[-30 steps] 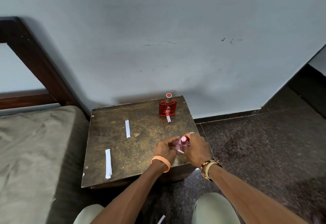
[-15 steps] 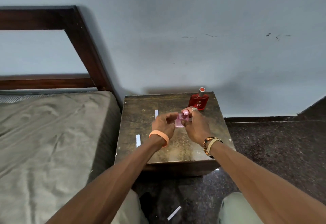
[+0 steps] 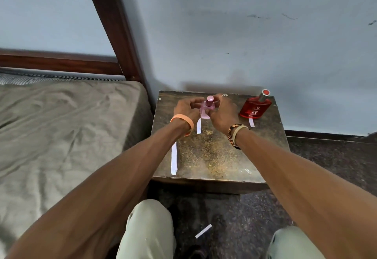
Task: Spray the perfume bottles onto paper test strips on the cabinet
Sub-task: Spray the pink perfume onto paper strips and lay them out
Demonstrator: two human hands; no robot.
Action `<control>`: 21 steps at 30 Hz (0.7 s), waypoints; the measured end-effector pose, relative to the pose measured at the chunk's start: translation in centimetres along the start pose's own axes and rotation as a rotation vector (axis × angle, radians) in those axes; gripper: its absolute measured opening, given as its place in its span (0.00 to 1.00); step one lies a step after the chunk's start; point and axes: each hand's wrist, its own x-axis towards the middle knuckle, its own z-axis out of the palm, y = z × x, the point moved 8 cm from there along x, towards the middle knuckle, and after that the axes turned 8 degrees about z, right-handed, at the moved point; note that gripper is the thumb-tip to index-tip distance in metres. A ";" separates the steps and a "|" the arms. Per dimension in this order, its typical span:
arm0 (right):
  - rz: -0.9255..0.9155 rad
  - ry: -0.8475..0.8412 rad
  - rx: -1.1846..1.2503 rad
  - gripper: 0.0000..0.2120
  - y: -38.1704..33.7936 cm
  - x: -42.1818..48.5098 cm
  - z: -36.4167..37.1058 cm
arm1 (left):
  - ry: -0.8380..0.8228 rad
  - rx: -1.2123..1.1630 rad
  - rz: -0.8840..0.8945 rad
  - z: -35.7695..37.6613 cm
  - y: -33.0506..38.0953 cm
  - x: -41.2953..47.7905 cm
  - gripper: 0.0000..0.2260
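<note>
- Left hand [image 3: 186, 109] and right hand [image 3: 222, 114]: fingers clamped on the pink bottle [image 3: 208, 108], near the worktop's [image 3: 214, 156] back edge.
- Red bottle [image 3: 255, 109] stands at the back right corner.

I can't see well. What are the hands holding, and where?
The pink perfume bottle: left hand and right hand grip its body from either side.

Pink perfume bottle [image 3: 206, 109] in left hand [image 3: 186, 109] and right hand [image 3: 223, 114], over cabinet [image 3: 214, 156].
</note>
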 end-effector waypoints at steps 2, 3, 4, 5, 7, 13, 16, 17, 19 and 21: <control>0.008 -0.010 -0.009 0.17 0.1 0.6 0.9 | 0.010 -0.008 -0.018 -0.1 -0.9 0.6 0.23; 0.015 -0.013 -0.013 0.17 0.1 0.9 1.3 | 0.015 -0.019 -0.023 -0.2 -1.2 0.8 0.23; 0.024 -0.017 -0.016 0.17 0.2 1.1 1.7 | 0.019 -0.033 -0.032 -0.2 -1.5 1.1 0.22; 0.031 -0.024 -0.020 0.16 0.3 1.4 2.0 | 0.022 -0.049 -0.039 -0.3 -1.9 1.3 0.22; 0.027 -0.043 -0.024 0.16 0.2 1.7 2.5 | 0.034 -0.068 -0.045 -0.4 -2.4 1.8 0.21; 0.017 -0.060 -0.027 0.17 0.0 2.5 3.6 | 0.050 -0.079 -0.042 -0.8 -3.3 2.6 0.21; 0.031 -0.056 -0.014 0.16 0.4 2.9 4.2 | 0.057 -0.053 -0.040 -0.9 -3.9 3.1 0.21; 0.036 -0.051 -0.008 0.16 0.5 3.0 4.4 | 0.053 -0.047 -0.041 -0.8 -4.1 3.1 0.21; 0.034 -0.042 0.000 0.16 0.7 3.1 4.6 | 0.050 -0.052 -0.038 -0.8 -4.3 3.2 0.21; 0.036 -0.043 0.000 0.16 0.8 3.2 4.8 | 0.052 -0.072 -0.041 -0.9 -4.4 3.2 0.20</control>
